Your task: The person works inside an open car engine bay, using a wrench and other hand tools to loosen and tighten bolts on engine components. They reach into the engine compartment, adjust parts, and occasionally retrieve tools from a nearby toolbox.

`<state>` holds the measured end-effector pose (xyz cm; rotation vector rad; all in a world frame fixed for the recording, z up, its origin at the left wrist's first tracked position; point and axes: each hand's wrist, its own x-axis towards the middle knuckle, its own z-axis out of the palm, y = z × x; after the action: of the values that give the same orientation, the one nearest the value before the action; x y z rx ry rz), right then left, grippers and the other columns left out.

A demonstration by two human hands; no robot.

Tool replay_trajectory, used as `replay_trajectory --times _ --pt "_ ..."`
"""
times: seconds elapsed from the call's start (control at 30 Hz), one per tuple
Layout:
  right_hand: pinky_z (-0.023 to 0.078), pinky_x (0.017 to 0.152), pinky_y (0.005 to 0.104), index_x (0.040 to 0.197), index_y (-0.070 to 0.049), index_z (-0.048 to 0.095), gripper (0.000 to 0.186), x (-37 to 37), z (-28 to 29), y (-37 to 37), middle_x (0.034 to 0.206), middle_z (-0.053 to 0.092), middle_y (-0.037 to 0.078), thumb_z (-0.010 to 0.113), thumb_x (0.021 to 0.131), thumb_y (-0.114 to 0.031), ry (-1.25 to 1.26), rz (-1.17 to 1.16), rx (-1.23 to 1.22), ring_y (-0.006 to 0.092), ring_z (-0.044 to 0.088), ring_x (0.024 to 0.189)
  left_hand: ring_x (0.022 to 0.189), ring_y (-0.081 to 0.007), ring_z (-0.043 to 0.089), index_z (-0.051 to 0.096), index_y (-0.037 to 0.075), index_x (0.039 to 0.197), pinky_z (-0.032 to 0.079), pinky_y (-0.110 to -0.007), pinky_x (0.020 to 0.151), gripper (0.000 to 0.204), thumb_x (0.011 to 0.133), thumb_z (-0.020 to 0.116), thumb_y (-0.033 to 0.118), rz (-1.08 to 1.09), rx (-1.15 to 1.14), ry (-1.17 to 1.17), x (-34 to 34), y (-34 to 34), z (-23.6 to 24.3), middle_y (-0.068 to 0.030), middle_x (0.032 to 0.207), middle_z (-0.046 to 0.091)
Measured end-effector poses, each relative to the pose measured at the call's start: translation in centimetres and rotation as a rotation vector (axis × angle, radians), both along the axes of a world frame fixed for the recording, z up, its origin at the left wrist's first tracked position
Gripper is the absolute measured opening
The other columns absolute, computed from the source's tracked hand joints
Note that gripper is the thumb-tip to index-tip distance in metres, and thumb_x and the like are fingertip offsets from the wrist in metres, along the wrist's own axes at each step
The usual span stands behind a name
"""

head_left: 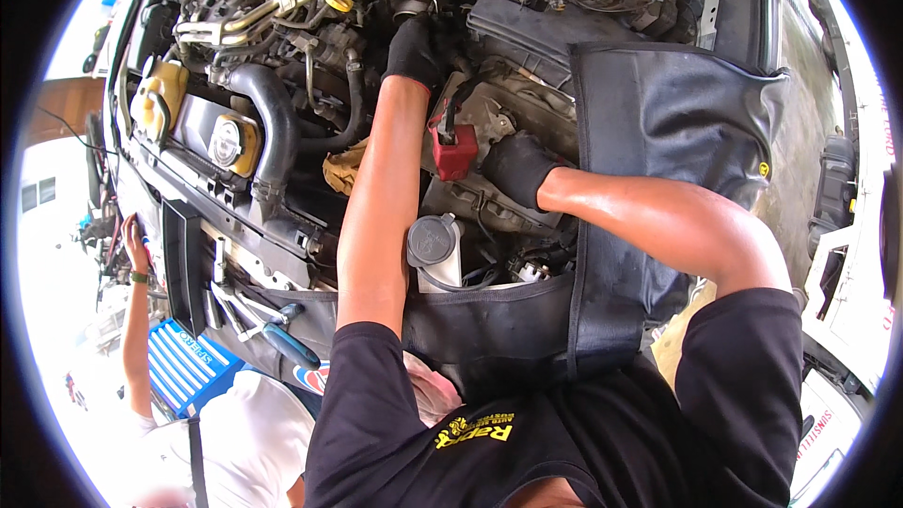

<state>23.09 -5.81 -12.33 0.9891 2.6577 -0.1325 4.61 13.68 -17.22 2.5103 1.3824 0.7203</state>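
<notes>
From my remote station I viewed the person's left hand [415, 49], gloved in black fabric with a thin red cuff edge, reaching deep beside the greasy metal engine [263, 14]. Its fingertips were nearest a round silver-rimmed metal fitting [410, 7] at the rear of the gap; the glove hid the fingers, so whether that grip was wide, narrow or holding the fitting I could not tell. The black-gloved right hand [519, 172] lay low, just beside a boxy red plastic cover [455, 154], its fingers likewise concealed and its grip unreadable; I judged that it braced the leaning body. The left forearm [376, 188] ran nearly straight, presumably because the fitting sat so far in, and passed beside a white plastic reservoir with a round dark-grey cap [435, 246]. A smooth black vinyl fender cover [616, 160] was draped over the car's edge, probably to guard the paint. A blue-and-black-handled screwdriver [290, 345] and slim silver wrenches [223, 306] lay along the front, apparently for easy reach.
</notes>
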Motion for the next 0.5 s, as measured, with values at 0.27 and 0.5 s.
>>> replay_trajectory --times 0.27,0.5 --pt "0.055 0.060 0.0412 0.083 -0.012 0.074 0.015 0.6 -0.1 0.7 0.082 0.072 0.010 0.061 0.076 -0.010 0.063 -0.006 -0.076 0.0287 0.073 0.079 0.091 -0.0288 0.065 0.063 0.009 0.110 0.053 -0.040 0.071 0.029 0.083 0.063 0.020 0.246 -0.233 -0.246 2.2 -0.8 0.5 -0.0118 0.103 0.068" --pt "0.056 0.062 0.0411 0.084 -0.009 0.074 0.015 0.4 -0.7 0.4 0.084 0.073 0.013 0.061 0.075 -0.009 0.106 -0.041 -0.105 0.0302 0.073 0.080 0.066 -0.0214 0.066 0.069 -0.006 0.087 0.050 -0.034 0.058 0.025 0.085 0.064 0.019 0.415 -0.429 -1.096 2.3 0.6 -2.7 -0.0134 0.082 0.071"
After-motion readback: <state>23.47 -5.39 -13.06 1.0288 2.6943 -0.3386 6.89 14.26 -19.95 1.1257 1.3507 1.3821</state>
